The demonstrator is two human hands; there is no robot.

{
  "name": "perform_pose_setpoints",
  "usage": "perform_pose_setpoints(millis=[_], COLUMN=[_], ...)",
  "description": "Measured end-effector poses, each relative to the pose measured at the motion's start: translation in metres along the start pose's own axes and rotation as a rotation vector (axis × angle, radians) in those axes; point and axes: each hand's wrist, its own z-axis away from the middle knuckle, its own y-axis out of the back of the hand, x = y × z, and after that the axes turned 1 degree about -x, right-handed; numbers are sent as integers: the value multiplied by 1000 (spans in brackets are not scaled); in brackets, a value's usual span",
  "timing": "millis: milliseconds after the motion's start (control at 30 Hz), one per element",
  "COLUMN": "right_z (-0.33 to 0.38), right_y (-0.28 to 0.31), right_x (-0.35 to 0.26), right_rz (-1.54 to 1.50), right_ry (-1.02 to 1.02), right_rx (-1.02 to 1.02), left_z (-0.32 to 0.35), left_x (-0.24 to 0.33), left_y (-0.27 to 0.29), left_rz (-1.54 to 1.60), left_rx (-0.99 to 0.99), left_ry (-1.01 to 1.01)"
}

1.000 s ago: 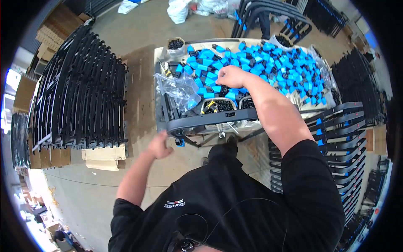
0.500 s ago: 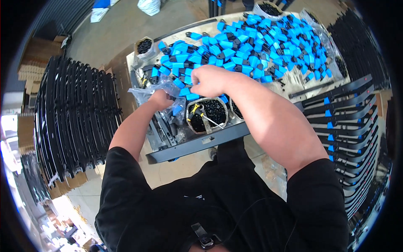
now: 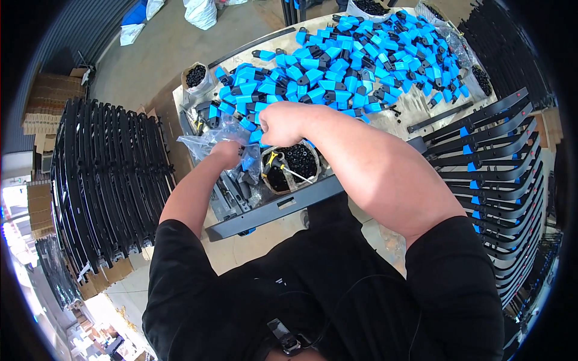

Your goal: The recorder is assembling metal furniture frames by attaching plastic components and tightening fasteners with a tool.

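Head view, bench station. Hands: two, bare. Right hand [image 3: 282,125], one: back uppermost, fingers curled in and narrow at the near edge of the cap pile; whether they grip anything cannot be told. Right forearm [image 3: 367,153] runs from the lower right across the bench, elbow bent outward. Left hand [image 3: 227,153], one: set lower and to the left of the right fingers, reaching forward against the clear plastic bag [image 3: 208,143]; its fingertips are hidden, so their spread and hold cannot be told. Left forearm [image 3: 192,192] rises from below, slanting inward.

Blue-and-black plastic caps [image 3: 311,77]: heaped, too many to count, directly beyond the right fingers and spreading well to their right. Clear plastic bag: one, about the left fingers.

Open tubs of small black parts: five plainly visible. One near tub [image 3: 269,185] lies just below the right fingers; one far-left tub [image 3: 208,84] stands beyond the left fingers; three more sit well off, beyond and right of the right fingers. Hand tool with yellow-and-black grip [image 3: 274,159]: one, over the near tub. Flat black steel bar [image 3: 283,207]: one, below both hands, slanting. Curved black tubes [image 3: 481,174]: a tiered row, uncounted, far right of the right fingers.
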Motion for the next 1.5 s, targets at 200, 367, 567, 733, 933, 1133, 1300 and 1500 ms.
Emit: perform_pose_setpoints(millis=[200, 367, 567, 733, 933, 1133, 1300, 1500], right_z=[-5, -1, -8, -11, -7, 1, 3, -1], right_y=[-4, -1, -7, -11, -5, 0, 0, 0], right_x=[2, 3, 8, 23, 14, 10, 8, 13], right_rz=[30, 7, 92, 137, 216, 197, 158, 125], right_ry=[8, 9, -33, -52, -62, -71, -99, -133], right_rx=[-22, 1, -16, -22, -11, 7, 12, 21], left_z=[35, 100, 192, 247, 263, 259, 265, 263], left_x=[1, 36, 96, 160, 211, 209, 213, 212], left_y=[20, 64, 119, 154, 139, 133, 137, 134], left_rz=[83, 549, 736, 617, 539, 490, 372, 377], left_rx=[289, 401, 778, 826, 883, 887, 866, 845], left_ry=[-64, 14, -329, -420, -469, -364, -416, -392])
